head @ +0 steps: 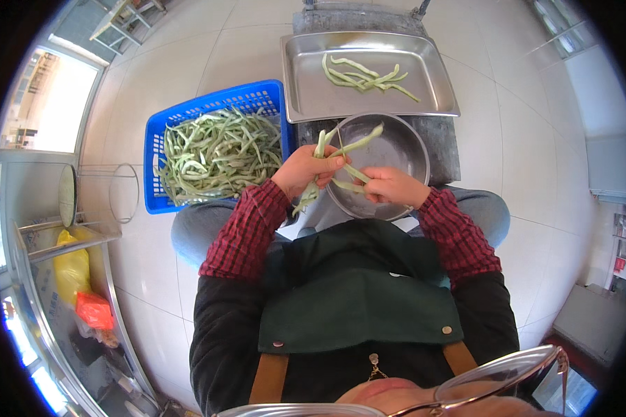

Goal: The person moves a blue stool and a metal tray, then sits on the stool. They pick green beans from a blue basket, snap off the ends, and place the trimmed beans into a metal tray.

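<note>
A small bunch of pale green bean pods (364, 138) is gripped in my left hand (308, 169), pods sticking out above and below the fist. My right hand (394, 186) pinches the lower end of a green bean (357, 173) that runs across from the left thumb. A thin strand rises beside the left thumb. Both hands are over the left half of a round metal basin (420, 151), which they partly hide; no beans show in its visible part. Beyond it, several long bean pods (365, 81) lie in a shallow rectangular steel tray (302, 68).
At the left stands a blue plastic basket (188, 108) heaped with green beans (224, 156). Tray and basin rest on a dark, worn bench (443, 148) between my knees. A metal rack (112, 234) with yellow (72, 263) and red plastic bags (94, 310) is farther left, on the tiled floor (146, 276).
</note>
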`<state>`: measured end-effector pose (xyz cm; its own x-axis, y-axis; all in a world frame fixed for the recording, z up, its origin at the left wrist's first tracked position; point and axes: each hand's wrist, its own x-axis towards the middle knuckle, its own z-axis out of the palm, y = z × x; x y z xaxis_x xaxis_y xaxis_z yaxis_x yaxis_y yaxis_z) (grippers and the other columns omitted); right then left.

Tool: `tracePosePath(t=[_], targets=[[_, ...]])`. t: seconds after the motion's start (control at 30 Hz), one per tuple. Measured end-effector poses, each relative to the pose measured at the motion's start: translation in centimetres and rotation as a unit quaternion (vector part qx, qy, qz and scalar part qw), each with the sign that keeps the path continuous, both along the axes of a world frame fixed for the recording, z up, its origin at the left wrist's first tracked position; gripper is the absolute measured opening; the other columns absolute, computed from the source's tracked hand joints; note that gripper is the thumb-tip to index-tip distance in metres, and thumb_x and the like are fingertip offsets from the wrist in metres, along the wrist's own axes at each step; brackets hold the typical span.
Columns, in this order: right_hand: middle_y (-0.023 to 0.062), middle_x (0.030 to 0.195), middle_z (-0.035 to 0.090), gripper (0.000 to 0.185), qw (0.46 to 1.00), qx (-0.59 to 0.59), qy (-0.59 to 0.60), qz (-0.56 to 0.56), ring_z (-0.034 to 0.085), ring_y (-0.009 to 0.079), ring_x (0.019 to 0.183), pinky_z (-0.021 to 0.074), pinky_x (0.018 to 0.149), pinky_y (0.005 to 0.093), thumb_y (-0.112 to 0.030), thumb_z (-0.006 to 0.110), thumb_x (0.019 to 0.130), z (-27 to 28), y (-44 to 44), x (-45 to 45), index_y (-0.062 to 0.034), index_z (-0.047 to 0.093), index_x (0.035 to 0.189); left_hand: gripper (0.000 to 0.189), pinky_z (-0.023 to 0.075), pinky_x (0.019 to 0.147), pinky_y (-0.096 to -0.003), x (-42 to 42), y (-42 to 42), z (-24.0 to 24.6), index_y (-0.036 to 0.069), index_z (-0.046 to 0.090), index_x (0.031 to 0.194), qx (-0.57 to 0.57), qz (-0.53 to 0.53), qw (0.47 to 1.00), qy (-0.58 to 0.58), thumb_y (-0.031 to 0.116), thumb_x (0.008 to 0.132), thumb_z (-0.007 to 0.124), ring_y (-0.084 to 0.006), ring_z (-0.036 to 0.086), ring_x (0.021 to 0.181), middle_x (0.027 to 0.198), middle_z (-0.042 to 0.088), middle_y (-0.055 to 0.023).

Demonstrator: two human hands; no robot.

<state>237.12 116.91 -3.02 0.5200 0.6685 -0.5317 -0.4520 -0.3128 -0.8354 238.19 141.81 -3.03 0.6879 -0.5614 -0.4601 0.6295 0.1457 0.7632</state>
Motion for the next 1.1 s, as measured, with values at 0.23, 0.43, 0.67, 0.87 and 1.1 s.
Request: tracePosePath(t=[0.23, 0.43, 0.67, 0.87, 1.1], targets=[[0.0228, 0.081, 0.063, 0.036, 0.891, -0.226, -0.391, 0.046, 0.062, 0.0406, 0.076, 0.0469, 0.068, 0.0479, -0.037, 0.054, 0.094, -0.9, 0.2, -0.9, -0.0016, 0.060, 0.095, 0.025, 0.0337, 0.049, -0.0234, 0.1, -0.7, -0.2, -0.002, 0.068, 0.101, 0.146, -0.001, 0.988, -0.045, 0.019, 0.088, 0.071, -0.0065, 0.043, 0.051, 0.064, 0.053, 0.0019], [0.0177, 0.083, 0.064, 0.030, 0.889, -0.241, -0.371, -0.116, 0.063, 0.0366, 0.078, 0.0481, 0.068, 0.0421, -0.033, 0.055, 0.096, -2.0, 1.8, -1.3, -0.0042, 0.057, 0.102, 0.018, 0.0353, 0.046, -0.0236, -0.1, -1.5, -1.5, 0.000, 0.068, 0.094, 0.224, 0.086, 0.969, -0.059, 0.016, 0.086, 0.071, -0.0069, 0.047, 0.049, 0.061, 0.054, 0.0013], [0.0094, 0.081, 0.060, 0.022, 0.902, -0.134, -0.360, -0.198, 0.059, 0.0169, 0.073, 0.0475, 0.069, 0.0317, -0.021, 0.064, 0.093, -2.5, 2.4, -1.5, -0.0039, 0.057, 0.106, 0.015, 0.0375, 0.045, -0.0245, -0.2, -0.7, -2.8, -0.001, 0.067, 0.090, 0.164, 0.098, 0.981, -0.015, 0.013, 0.086, 0.070, -0.0080, 0.049, 0.049, 0.061, 0.055, 0.0002], [0.0103, 0.089, 0.064, 0.022, 0.938, -0.073, -0.277, -0.196, 0.062, 0.0222, 0.082, 0.0480, 0.074, 0.0333, -0.020, 0.067, 0.089, -3.2, 2.1, -0.8, -0.0028, 0.063, 0.102, 0.016, 0.0372, 0.045, -0.0250, -0.2, -0.8, -2.5, 0.001, 0.068, 0.088, 0.144, 0.100, 0.984, -0.021, 0.015, 0.083, 0.072, -0.0082, 0.047, 0.049, 0.062, 0.056, -0.0004], [0.0113, 0.092, 0.063, 0.020, 0.931, -0.080, -0.323, -0.147, 0.063, 0.0243, 0.084, 0.0483, 0.074, 0.0342, -0.018, 0.068, 0.087, -2.9, 1.8, -0.4, -0.0043, 0.067, 0.101, 0.019, 0.0442, 0.053, -0.0273, -1.4, -2.3, -2.1, 0.000, 0.069, 0.090, 0.247, 0.034, 0.961, -0.119, 0.019, 0.085, 0.071, -0.0096, 0.054, 0.057, 0.065, 0.060, -0.0022]])
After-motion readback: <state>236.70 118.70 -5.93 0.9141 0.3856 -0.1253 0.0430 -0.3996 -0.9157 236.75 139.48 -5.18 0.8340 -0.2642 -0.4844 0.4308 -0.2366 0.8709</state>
